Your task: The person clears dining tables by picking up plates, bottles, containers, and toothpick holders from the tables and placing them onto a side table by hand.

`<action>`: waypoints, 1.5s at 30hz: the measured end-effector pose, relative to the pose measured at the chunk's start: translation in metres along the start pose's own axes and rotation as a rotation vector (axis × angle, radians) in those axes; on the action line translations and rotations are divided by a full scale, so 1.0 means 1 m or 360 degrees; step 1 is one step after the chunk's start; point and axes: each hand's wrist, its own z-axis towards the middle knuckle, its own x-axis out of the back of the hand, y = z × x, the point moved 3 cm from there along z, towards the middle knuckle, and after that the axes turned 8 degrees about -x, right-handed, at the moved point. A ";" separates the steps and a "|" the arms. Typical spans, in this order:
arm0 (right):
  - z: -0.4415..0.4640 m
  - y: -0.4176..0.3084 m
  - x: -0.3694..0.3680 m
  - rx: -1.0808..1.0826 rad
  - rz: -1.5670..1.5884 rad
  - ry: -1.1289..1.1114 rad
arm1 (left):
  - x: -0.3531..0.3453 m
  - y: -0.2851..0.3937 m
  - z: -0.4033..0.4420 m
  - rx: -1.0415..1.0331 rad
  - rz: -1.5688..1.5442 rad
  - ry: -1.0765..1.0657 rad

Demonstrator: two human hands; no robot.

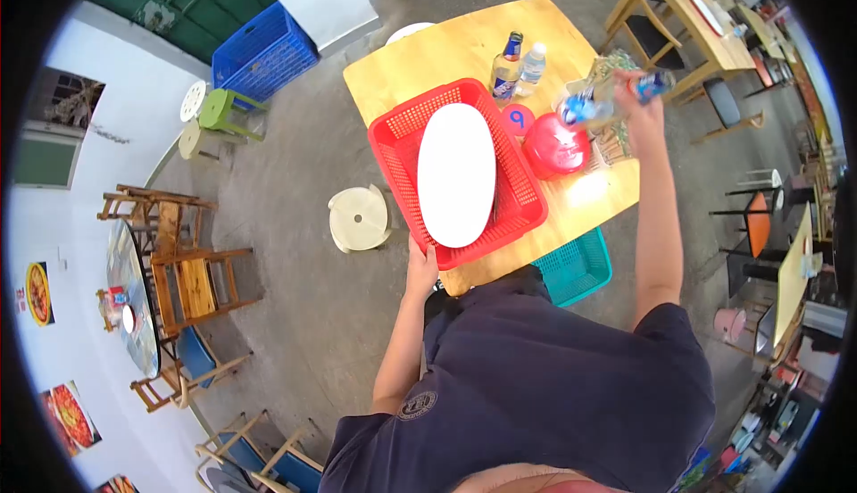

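My left hand (423, 267) is closed on the near corner of a red plastic basket (528, 211) at the table's edge. A large white oval plate (456, 176) lies in the basket. Over the table's right side, my right hand (636, 102) is wrapped round a glass bottle (591, 107) with blue labels, tilted almost flat; it is somewhat blurred. Below that bottle sit a red rounded container (557, 147) and a red piece marked with a 9 (517, 119). Behind the basket, another glass bottle (505, 74) and a clear plastic bottle (532, 66) stand upright.
The wooden table (420, 51) stands before me. A green basket (576, 266) is below its near right edge. A cream stool (358, 218) stands on the floor to the left. Farther away are a blue crate (264, 54) and wooden chairs (198, 288).
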 end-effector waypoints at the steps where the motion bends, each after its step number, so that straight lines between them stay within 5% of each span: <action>1: 0.024 -0.001 -0.001 0.0026 0.0067 0.0014 | -0.003 0.002 -0.001 0.0140 0.0033 0.0022; 7: 0.154 0.038 -0.003 0.0051 0.0013 -0.0135 | -0.012 -0.010 -0.001 0.0293 0.0261 0.0082; 14: 0.206 0.115 -0.019 -0.0023 -0.0054 -0.0001 | -0.013 -0.009 0.000 0.0387 0.0307 0.0101; 26: 0.201 0.209 -0.042 -0.0192 -0.0358 0.0262 | -0.016 -0.024 0.000 0.0309 0.0385 0.0158; 41: 0.203 0.230 -0.044 -0.0399 -0.0324 0.0558 | -0.024 -0.014 0.000 0.0086 0.0371 0.0302; 44: 0.147 0.176 -0.057 -0.0541 -0.0312 0.0792 | -0.025 -0.012 -0.001 0.0156 0.0406 0.0341; 45: 0.122 0.158 -0.063 -0.0504 0.0028 0.0710 | -0.025 -0.013 -0.001 0.0170 0.0405 0.0350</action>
